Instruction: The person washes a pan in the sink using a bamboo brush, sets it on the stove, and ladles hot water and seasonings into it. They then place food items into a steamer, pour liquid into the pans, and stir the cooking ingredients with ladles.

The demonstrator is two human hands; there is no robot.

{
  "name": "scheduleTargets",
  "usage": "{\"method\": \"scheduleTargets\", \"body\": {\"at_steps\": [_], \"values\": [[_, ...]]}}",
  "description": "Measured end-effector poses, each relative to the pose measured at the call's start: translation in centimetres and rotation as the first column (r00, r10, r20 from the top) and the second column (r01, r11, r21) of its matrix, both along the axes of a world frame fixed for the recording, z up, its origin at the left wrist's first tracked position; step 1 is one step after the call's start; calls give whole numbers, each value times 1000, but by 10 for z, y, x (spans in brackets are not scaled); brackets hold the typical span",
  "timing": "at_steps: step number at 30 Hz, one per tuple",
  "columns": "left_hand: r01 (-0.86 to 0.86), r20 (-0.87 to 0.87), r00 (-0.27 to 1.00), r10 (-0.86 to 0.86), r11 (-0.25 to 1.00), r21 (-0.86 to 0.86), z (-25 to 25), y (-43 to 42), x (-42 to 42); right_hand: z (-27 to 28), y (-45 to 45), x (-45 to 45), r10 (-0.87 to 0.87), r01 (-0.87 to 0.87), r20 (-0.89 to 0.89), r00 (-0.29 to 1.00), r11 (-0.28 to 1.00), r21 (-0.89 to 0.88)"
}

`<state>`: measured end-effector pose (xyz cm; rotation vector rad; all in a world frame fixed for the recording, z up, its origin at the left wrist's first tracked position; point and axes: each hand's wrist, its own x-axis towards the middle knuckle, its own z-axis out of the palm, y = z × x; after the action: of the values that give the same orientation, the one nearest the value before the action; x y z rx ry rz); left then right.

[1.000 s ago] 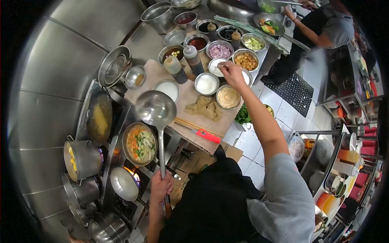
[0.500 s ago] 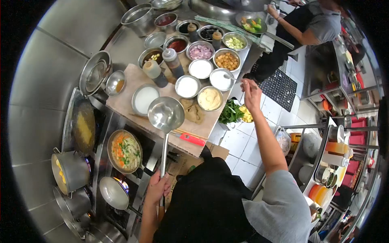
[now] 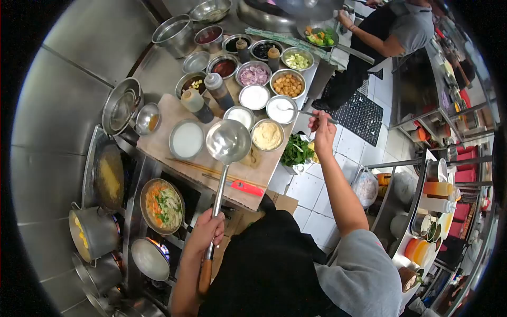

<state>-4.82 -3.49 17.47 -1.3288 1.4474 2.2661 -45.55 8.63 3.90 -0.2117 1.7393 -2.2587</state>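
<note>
My left hand (image 3: 207, 231) is wrapped round the metal handle of a large ladle (image 3: 228, 141). Its bowl hangs tilted over the table's near side, partly in front of a bowl of white powder. In my right hand (image 3: 323, 130) is a thin metal spoon (image 3: 308, 112), pinched at the handle, its tip at the white powder (image 3: 277, 112) in a steel bowl. Close by are another bowl of white powder (image 3: 254, 97) and a bowl of pale yellow paste (image 3: 266, 135). A bowl of whitish liquid (image 3: 186, 139) stands left of the ladle.
Squeeze bottles (image 3: 218, 90) and bowls of chopped ingredients cover the table. A red-handled knife (image 3: 246, 188) lies near its front edge. On the stove, a pan of vegetables (image 3: 162, 206) sits beside a white pan (image 3: 150, 259) over flame. Another person (image 3: 377, 39) holds a pan at upper right.
The ladle has shifted right and now covers part of a powder bowl. My right hand has come slightly down, and the spoon shows more plainly. The view has shifted a little.
</note>
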Motion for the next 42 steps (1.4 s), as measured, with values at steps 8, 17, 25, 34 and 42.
{"method": "scheduleTargets", "body": {"at_steps": [8,17,25,34,42], "values": [[53,-76,996,-48,996,69,-3,-23,-37,62,-11,38,257,-252,-245,935,966,52],[15,68,998,-19,999,50,8,-18,8,-15,11,80,384,-176,-377,843,859,481],[12,108,994,-20,997,81,4,-4,26,-20,13,101,159,-170,85,984,974,149],[60,42,997,-64,992,109,5,-6,14,19,15,79,177,-182,54,983,978,104],[36,36,999,-40,994,103,-3,-13,17,35,-62,80,469,-257,-496,731,862,437]]}}
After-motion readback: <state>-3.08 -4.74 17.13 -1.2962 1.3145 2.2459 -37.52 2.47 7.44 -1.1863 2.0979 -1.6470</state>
